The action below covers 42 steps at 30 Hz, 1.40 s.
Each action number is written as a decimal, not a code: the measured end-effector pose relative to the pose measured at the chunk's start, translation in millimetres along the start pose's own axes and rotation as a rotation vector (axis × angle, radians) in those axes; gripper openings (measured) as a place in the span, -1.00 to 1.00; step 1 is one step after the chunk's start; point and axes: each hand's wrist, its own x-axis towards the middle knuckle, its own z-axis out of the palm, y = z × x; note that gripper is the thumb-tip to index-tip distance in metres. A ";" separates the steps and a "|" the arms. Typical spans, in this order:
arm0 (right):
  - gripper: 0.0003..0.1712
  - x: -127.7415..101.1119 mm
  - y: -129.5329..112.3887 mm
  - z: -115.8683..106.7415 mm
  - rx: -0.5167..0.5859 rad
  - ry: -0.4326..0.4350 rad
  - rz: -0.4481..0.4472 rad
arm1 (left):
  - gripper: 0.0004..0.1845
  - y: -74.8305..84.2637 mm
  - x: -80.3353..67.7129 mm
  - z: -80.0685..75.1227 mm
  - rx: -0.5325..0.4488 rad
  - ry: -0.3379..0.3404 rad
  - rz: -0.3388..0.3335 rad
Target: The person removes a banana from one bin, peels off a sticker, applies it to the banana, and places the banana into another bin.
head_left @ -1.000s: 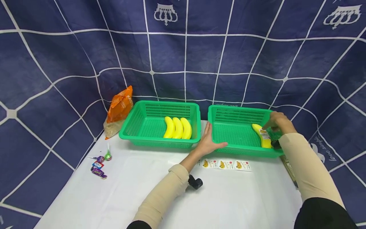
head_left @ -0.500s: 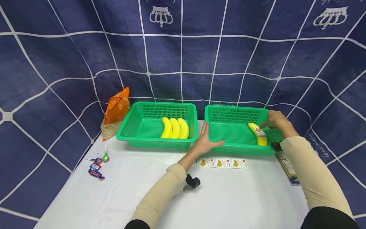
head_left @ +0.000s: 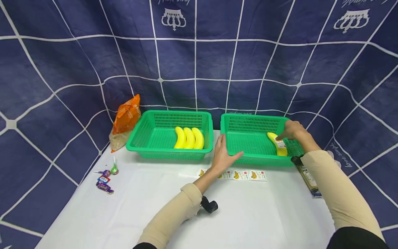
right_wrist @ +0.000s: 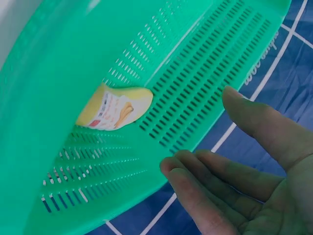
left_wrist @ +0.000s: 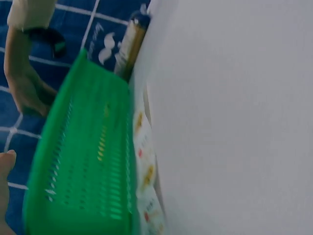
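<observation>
1. Looking from the head view, one labelled banana (head_left: 277,143) lies in the right basket (head_left: 248,119), at its right end, and three bananas (head_left: 189,138) without labels lie side by side in the left basket (head_left: 146,129). By my judgement the labelling is about one quarter done. A strip of stickers (head_left: 239,175) waits on the bench (head_left: 248,214) just in front of the right basket. The left hand (head_left: 222,157) rests released against the near left corner of that basket, and the right hand (head_left: 292,130) reaches over its right rim, near the banana

2. The left wrist view is blurred; it adds only the basket wall from outside, the sticker strip beside it and a flat packet (left_wrist: 129,44) at the bench edge

3. The right wrist view alone shows the right hand's fingers (right_wrist: 210,196) relaxed and grasping nothing, outside the basket wall, and the banana's label close
</observation>
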 end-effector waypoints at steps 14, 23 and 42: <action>-0.57 -14.3 -31.2 15.6 0.024 0.010 -0.088 | 0.15 7.1 -13.5 -87.1 0.093 -0.137 0.093; -0.33 -27.6 -53.4 17.7 0.032 0.038 -0.131 | 0.11 -36.8 -13.6 -171.0 0.270 -0.073 0.022; -0.27 -36.4 -79.8 24.7 -0.008 0.040 -0.170 | 0.16 -162.3 -40.4 -318.1 0.378 -0.012 -0.283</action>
